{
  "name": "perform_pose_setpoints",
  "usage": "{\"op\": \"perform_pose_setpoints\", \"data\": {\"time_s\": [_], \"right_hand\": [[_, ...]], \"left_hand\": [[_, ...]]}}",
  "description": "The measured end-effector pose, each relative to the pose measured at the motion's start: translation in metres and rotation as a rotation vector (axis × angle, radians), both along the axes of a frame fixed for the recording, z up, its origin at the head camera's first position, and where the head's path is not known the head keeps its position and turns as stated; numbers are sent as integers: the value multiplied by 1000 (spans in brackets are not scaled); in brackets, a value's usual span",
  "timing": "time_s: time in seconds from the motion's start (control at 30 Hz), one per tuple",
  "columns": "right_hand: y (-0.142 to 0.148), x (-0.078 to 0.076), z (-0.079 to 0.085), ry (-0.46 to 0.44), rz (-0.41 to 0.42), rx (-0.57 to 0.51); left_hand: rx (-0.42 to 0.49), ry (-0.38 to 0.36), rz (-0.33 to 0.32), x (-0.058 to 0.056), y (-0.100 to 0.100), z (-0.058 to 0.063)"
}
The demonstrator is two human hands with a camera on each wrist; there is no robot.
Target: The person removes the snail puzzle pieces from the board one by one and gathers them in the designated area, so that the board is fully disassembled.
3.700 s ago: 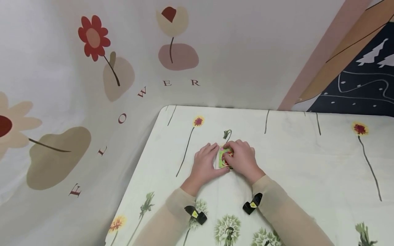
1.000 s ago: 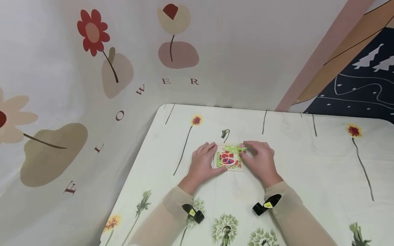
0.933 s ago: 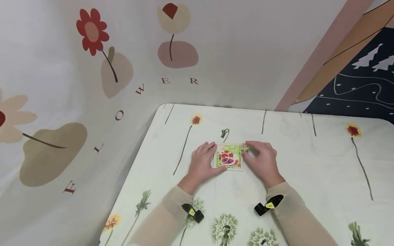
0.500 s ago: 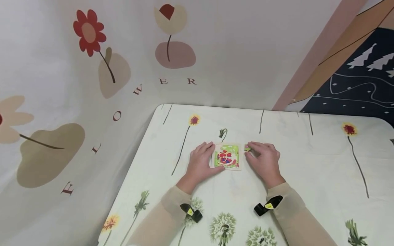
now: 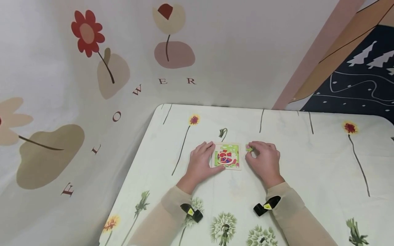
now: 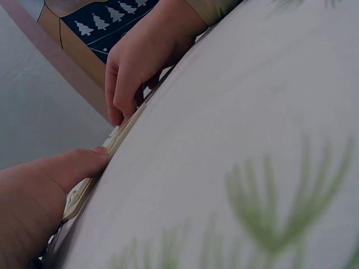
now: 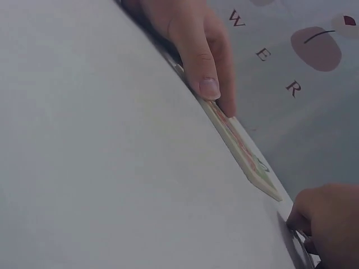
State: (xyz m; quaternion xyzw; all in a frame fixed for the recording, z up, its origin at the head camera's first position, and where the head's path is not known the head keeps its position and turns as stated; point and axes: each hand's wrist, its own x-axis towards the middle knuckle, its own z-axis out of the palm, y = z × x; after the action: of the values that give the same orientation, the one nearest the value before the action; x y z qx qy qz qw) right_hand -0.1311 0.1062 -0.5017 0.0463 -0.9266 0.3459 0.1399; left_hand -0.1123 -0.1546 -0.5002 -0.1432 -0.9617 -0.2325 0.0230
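One square picture puzzle board (image 5: 227,157), red and green, flat on floral-covered counter (image 5: 311,160). Left hand (image 5: 200,161) grips it, thumb on near edge, fingers at far left corner. Right hand (image 5: 264,160) pinches small green puzzle piece (image 5: 248,148) with pink spot, just right of board, apart from it. Black wrist devices on both beige sleeves (image 5: 292,208). Pale backdrop (image 5: 234,61) behind, lettered FLOWER.

The left hand (image 5: 201,160) held a wide grip, its thumb spread away from its fingers on the side nearer the body. Well right of those fingertips, the right hand (image 5: 264,159) (fingertips turned down) pinched with thumb and forefinger. Both forearms (image 5: 160,218) slanted inward behind the fingers.
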Motion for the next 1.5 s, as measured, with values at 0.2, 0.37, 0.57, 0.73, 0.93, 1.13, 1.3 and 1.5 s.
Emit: {"op": "perform_pose_setpoints", "data": {"time_s": [0.2, 0.37, 0.57, 0.73, 0.93, 1.13, 1.3, 1.5], "right_hand": [[-3, 0, 2, -11, -23, 41], [-5, 1, 3, 9, -28, 57], [-7, 2, 0, 19, -20, 19], [-14, 1, -1, 32, 18, -15], [-32, -1, -1, 5, 108, 9], [-48, 0, -1, -1, 134, 34], [-58, 0, 0, -16, 146, 49], [-67, -1, 4, -66, 124, 84]], "left_hand": [[-1, -1, 1, -1, 0, 0], [-4, -5, 5, -1, 0, 0], [15, -11, 8, 1, 1, 0], [22, -18, -2, 2, 1, -1], [2, 3, 0, 1, -1, -2], [7, 5, -6, 1, -1, -3], [23, 3, -1, 3, -1, -2], [18, 7, 2, 1, -2, 0]]}}
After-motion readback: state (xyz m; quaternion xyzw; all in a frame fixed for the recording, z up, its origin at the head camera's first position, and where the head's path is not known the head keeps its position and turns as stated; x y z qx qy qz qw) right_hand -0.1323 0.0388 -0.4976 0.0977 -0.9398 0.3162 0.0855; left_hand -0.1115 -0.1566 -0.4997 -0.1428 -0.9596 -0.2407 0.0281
